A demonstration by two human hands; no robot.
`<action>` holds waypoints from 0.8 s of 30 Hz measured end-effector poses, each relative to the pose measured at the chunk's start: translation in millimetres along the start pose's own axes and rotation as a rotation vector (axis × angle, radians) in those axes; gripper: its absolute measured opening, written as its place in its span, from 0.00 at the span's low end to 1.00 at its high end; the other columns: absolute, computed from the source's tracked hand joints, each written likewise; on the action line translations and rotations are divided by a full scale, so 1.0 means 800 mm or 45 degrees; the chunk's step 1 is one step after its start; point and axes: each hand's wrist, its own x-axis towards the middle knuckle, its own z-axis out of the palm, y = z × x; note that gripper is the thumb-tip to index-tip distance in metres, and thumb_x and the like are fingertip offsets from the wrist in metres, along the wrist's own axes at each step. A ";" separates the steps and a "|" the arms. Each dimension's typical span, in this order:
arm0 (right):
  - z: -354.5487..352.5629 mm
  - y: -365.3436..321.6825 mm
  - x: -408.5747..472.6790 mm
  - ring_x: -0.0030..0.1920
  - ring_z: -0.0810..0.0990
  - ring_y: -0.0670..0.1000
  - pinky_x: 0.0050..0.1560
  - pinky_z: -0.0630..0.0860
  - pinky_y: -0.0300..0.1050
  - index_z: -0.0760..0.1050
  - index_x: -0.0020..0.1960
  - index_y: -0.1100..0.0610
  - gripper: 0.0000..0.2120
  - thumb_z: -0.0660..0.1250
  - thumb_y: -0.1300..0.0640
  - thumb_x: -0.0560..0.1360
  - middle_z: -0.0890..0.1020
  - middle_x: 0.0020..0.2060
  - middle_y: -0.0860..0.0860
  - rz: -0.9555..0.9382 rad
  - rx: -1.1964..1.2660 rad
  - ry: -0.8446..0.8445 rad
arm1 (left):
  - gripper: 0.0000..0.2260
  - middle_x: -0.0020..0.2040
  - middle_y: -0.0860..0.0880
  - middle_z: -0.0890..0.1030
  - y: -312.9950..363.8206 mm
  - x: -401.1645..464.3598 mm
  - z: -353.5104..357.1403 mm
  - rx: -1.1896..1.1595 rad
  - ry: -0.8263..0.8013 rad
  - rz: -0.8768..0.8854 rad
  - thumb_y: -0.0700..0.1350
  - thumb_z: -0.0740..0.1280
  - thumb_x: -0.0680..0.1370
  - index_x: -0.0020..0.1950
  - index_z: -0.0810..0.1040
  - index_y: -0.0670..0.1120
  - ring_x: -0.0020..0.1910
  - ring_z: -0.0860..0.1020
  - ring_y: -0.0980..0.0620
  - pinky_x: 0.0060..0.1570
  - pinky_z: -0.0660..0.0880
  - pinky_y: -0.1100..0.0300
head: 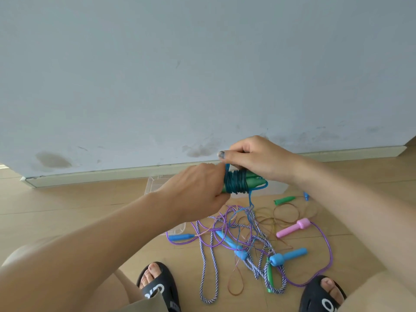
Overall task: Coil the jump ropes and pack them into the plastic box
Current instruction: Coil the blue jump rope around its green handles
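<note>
The floor looks like pale wood planks with a smooth, faintly satin finish. The wall is matt painted plaster, scuffed and stained near the skirting board. The box is clear, glossy plastic. The pink handle and blue handle are smooth, matt plastic. The striped rope looks like braided cloth cord; the purple rope is shiny, smooth plastic. The sandals are matt black rubber or foam.

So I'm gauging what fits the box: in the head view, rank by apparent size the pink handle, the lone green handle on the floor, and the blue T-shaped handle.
1. Blue T-shaped handle
2. Pink handle
3. Lone green handle, though it lies farther away, so unsure.
</note>
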 end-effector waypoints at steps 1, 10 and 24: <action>0.000 0.001 0.000 0.30 0.58 0.50 0.29 0.56 0.41 0.62 0.31 0.56 0.24 0.65 0.46 0.80 0.60 0.30 0.53 0.023 0.082 -0.036 | 0.08 0.40 0.49 0.73 0.000 -0.003 -0.003 -0.052 0.022 0.032 0.48 0.61 0.79 0.47 0.66 0.45 0.37 0.72 0.44 0.35 0.64 0.54; 0.014 0.007 -0.001 0.38 0.76 0.58 0.38 0.71 0.46 0.78 0.49 0.64 0.21 0.65 0.43 0.79 0.77 0.39 0.62 0.162 0.729 -0.232 | 0.06 0.44 0.49 0.67 -0.021 -0.009 -0.020 -0.141 0.253 0.198 0.42 0.66 0.76 0.45 0.69 0.43 0.35 0.71 0.45 0.37 0.72 0.49; 0.082 0.006 -0.025 0.21 0.60 0.48 0.25 0.58 0.40 0.66 0.30 0.55 0.25 0.52 0.48 0.83 0.64 0.20 0.47 0.467 0.500 0.080 | 0.09 0.37 0.46 0.75 -0.040 0.008 -0.030 -0.327 0.255 -0.413 0.46 0.62 0.78 0.39 0.68 0.44 0.36 0.74 0.43 0.31 0.67 0.55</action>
